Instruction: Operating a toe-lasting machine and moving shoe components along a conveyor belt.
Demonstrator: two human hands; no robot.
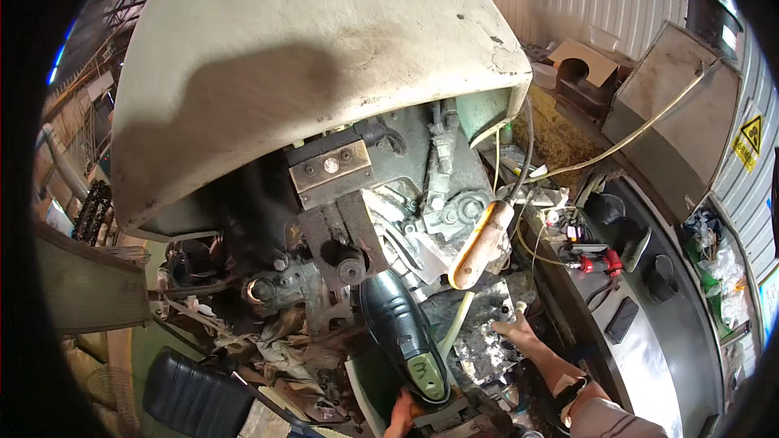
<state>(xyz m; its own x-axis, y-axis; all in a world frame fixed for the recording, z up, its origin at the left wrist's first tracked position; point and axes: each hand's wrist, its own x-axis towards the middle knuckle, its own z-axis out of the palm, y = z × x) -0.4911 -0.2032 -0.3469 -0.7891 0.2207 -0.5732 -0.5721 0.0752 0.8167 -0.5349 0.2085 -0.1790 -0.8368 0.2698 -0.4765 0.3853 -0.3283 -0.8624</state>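
A glossy black shoe (pixel 395 316) sits tilted on the machine, toe pointing away from me. The green top of a shoe last (pixel 427 373) fills its opening. At the heel, near the lower edge, my left hand (pixel 400 415) is closed against the shoe; most of its fingers are hidden. My right hand (pixel 519 331) reaches in from the lower right with fingers stretched out, beside a grimy, shiny metal block (pixel 484 349), holding nothing that I can see. Ahead of the shoe are the machine's dark metal block (pixel 345 235) and a round roller-like part (pixel 350 266).
A large cream machine hood (pixel 324 24) overhangs the work area. An oblong tan-edged piece (pixel 480 245) hangs by a cable right of the shoe. On the grey bench (pixel 649 357) lie a phone (pixel 621 320) and a red tool (pixel 600 263). A black padded seat (pixel 195 393) stands lower left.
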